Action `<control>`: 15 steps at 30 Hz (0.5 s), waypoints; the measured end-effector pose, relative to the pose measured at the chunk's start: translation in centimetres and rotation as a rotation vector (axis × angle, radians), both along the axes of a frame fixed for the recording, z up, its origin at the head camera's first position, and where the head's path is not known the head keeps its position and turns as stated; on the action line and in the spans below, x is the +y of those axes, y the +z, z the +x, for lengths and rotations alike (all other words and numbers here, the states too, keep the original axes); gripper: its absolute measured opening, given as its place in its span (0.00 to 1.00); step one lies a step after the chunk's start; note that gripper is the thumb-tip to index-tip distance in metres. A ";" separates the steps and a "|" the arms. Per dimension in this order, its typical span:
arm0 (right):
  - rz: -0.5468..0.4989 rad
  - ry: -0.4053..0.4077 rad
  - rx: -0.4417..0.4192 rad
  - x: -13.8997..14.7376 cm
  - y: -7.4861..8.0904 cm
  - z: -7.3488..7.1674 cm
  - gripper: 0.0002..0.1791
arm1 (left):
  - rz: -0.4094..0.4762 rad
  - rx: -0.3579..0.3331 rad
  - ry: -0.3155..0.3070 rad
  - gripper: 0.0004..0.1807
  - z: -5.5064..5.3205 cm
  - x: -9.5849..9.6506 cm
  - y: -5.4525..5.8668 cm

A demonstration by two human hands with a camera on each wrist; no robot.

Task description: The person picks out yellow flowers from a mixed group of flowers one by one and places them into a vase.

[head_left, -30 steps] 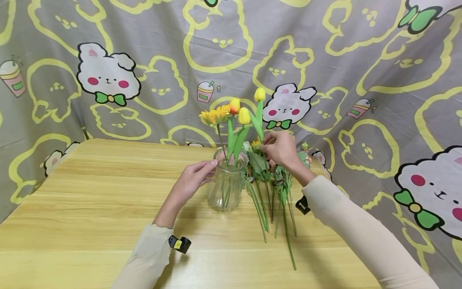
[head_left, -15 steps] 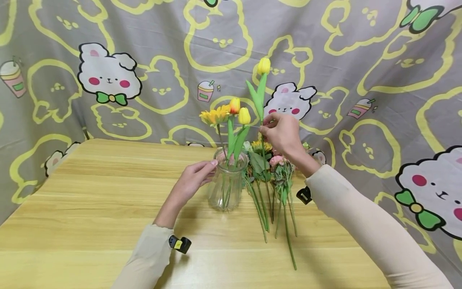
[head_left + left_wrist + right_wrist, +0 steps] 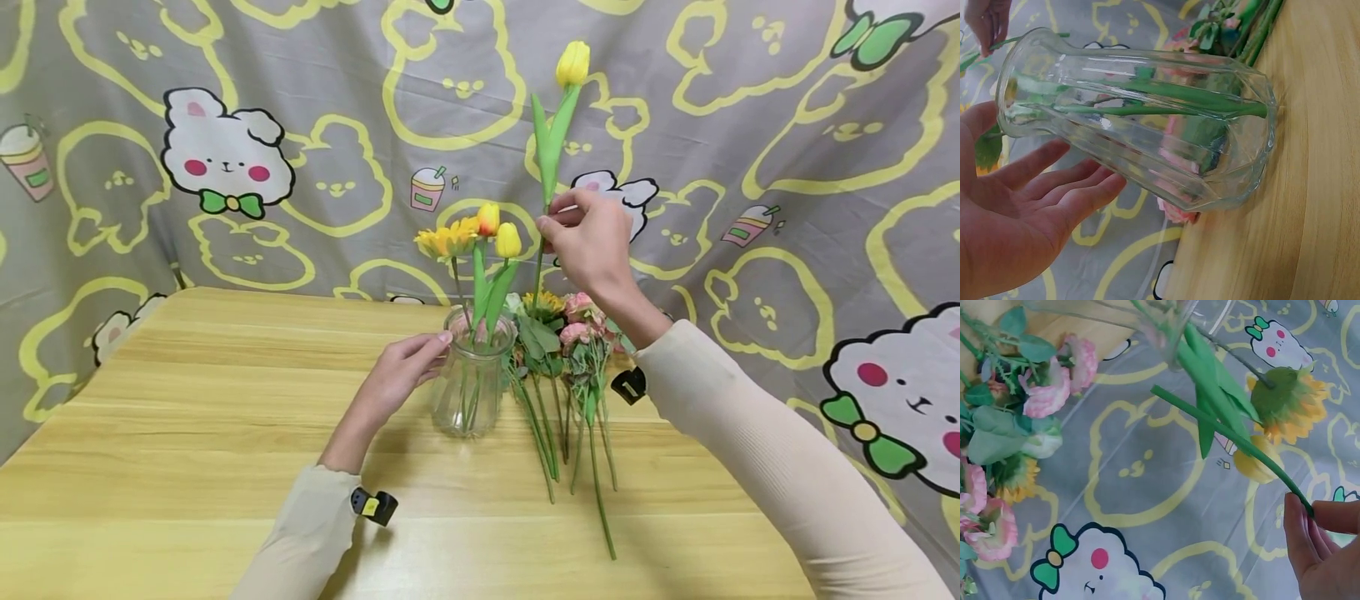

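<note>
My left hand (image 3: 401, 375), fingers loosely spread, touched the glass vase (image 3: 465, 408) at nine o'clock, while my right hand (image 3: 596, 242) pinched a yellow tulip (image 3: 552, 154) at one o'clock.

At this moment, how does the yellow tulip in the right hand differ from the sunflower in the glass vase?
The yellow tulip has a closed, cup-shaped head; the sunflower has spread petals. The right hand pinches the tulip outside the glass vase, while the sunflower stands in it. The tulip's stem is bright green; the sunflower's looks darker and greyer. Both have yellow petals and thin stems.
</note>
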State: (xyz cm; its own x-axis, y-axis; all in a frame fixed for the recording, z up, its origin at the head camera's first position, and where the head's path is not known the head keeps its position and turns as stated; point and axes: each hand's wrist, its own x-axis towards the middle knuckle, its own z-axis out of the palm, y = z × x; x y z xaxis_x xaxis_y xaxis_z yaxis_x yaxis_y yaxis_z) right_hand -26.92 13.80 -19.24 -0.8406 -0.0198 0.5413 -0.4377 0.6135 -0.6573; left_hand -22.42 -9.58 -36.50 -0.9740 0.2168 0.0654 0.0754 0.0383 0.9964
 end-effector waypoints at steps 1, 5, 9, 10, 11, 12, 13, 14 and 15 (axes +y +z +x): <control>-0.006 0.001 -0.002 -0.1 0.1 0.1 0.08 | 0.003 0.001 0.000 0.32 0.0 0.0 0.0; -0.022 0.020 -0.010 -0.3 0.3 0.5 0.07 | 0.002 0.006 0.007 0.32 -0.1 0.1 0.0; -0.047 0.065 -0.036 -0.8 -0.1 0.9 0.08 | -0.002 0.007 0.013 0.32 -0.1 0.1 0.0; -0.048 0.072 -0.046 -0.9 -0.3 1.0 0.08 | -0.003 0.007 0.013 0.33 0.0 0.1 0.0; -0.047 0.076 -0.056 -1.1 -0.6 1.2 0.08 | -0.004 0.007 0.012 0.33 0.0 0.0 0.0; -0.044 0.079 -0.070 -1.2 -0.8 1.3 0.08 | -0.004 0.008 0.010 0.33 0.0 0.0 0.0; -0.039 0.082 -0.086 -1.3 -1.1 1.4 0.09 | -0.005 0.008 0.009 0.33 0.0 0.0 0.0; -0.032 0.084 -0.097 -1.4 -1.4 1.5 0.08 | -0.006 0.009 0.009 0.33 0.0 0.0 0.0; -0.028 0.088 -0.105 -1.5 -1.7 1.5 0.08 | -0.007 0.009 0.008 0.33 0.0 0.0 0.0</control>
State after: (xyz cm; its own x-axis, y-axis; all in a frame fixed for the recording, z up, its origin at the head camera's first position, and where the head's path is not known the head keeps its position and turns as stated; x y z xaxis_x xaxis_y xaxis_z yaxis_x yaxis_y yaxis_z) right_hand -25.39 12.34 -20.99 -0.8882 -0.0821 0.4520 -0.4171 0.5562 -0.7188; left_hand -22.40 -9.62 -36.49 -0.9750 0.2098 0.0729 0.0844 0.0463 0.9954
